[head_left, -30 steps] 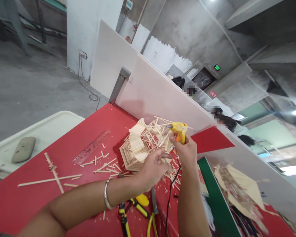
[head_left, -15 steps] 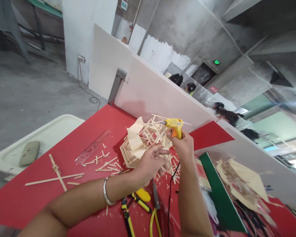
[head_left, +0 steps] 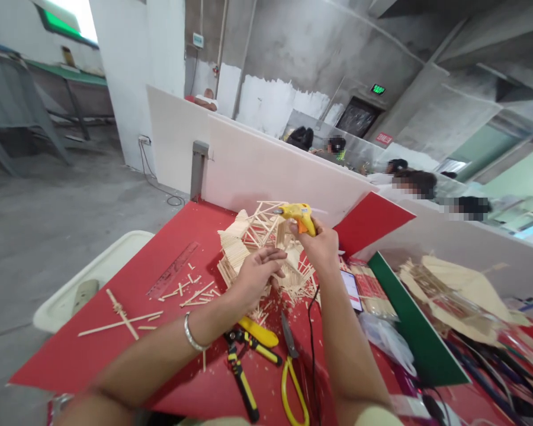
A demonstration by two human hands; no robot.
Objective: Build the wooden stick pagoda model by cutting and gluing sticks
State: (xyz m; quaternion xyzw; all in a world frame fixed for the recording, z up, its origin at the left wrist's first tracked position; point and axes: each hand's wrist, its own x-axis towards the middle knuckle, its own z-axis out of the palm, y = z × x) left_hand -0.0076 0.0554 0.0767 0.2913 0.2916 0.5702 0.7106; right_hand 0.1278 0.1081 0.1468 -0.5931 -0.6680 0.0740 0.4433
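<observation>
A yellow hot glue gun [head_left: 296,214] with an orange trigger is gripped in my right hand [head_left: 317,239], its nozzle pointing left above a model built of thin wooden sticks [head_left: 233,244]. The model has stacked, slatted sides and an open lattice of crossed sticks at the top. My left hand [head_left: 258,272] is at the near side of the model, fingers stretched out toward the right; it covers part of the model, and I see nothing held in it. From below the glue gun, a black cord [head_left: 311,337] runs down the table.
On the red table [head_left: 169,248] lie a clear ruler [head_left: 173,269], loose stick pieces, yellow-black pliers [head_left: 244,378] and yellow-handled scissors [head_left: 293,373]. A phone [head_left: 350,290], bundled sticks [head_left: 373,293] and a green board [head_left: 413,322] are at right. White partitions [head_left: 266,163] stand behind; people sit beyond.
The camera view has tilted and shifted. My left hand's spread fingers have come closer together. My right hand still holds the glue gun over the stick model.
</observation>
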